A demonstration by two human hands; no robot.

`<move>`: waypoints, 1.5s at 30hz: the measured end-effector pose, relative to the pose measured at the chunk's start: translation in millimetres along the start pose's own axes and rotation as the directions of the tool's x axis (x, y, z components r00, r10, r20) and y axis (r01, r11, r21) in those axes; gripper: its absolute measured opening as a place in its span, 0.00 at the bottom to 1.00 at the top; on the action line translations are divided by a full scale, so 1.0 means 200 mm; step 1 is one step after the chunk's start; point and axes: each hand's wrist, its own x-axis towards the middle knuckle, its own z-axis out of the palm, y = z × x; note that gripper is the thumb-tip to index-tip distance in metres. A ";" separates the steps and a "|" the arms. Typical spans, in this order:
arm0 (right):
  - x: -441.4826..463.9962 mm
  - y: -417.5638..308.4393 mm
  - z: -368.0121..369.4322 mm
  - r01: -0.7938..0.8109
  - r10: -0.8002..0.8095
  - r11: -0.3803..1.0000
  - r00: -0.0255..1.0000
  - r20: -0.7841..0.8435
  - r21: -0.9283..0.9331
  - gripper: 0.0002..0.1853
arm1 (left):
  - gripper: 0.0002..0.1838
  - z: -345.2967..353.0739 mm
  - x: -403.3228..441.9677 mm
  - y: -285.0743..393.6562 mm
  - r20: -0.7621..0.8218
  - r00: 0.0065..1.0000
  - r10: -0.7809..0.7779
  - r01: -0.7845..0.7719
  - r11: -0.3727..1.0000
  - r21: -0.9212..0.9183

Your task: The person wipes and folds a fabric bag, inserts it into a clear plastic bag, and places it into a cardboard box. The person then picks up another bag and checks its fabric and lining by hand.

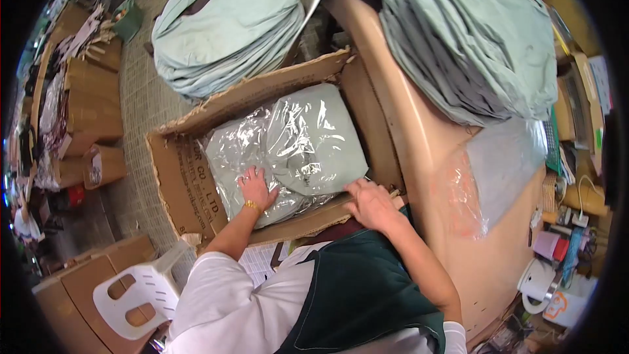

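A cardboard box [171,187] stands in front of me with its top open. Inside lie light grey-green folded garments in clear, shiny plastic bags; one bagged garment [318,137] is on the right, overlapping another bagged garment [229,147] on the left. My left hand [257,187] rests on the left bag with its fingers spread. At the box's near right side, my right hand [373,204] lies by the lower corner of the right bag, thumb and fingers apart. Its fingertips touch or nearly touch that corner; I cannot tell which.
A stack of pale green garments [229,33] sits beyond the box. Another garment stack [472,46] and a clear plastic bag [488,177] lie on the tan table [485,269] to my right. A white plastic chair [141,292] stands at lower left, near cartons [95,105].
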 end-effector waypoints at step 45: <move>-2.02 1.18 -0.22 0.414 0.745 0.645 -0.156 -0.649 0.642 0.16 | 0.06 -1.76 -1.29 2.02 -0.417 -0.109 0.902 -0.908 0.080 0.411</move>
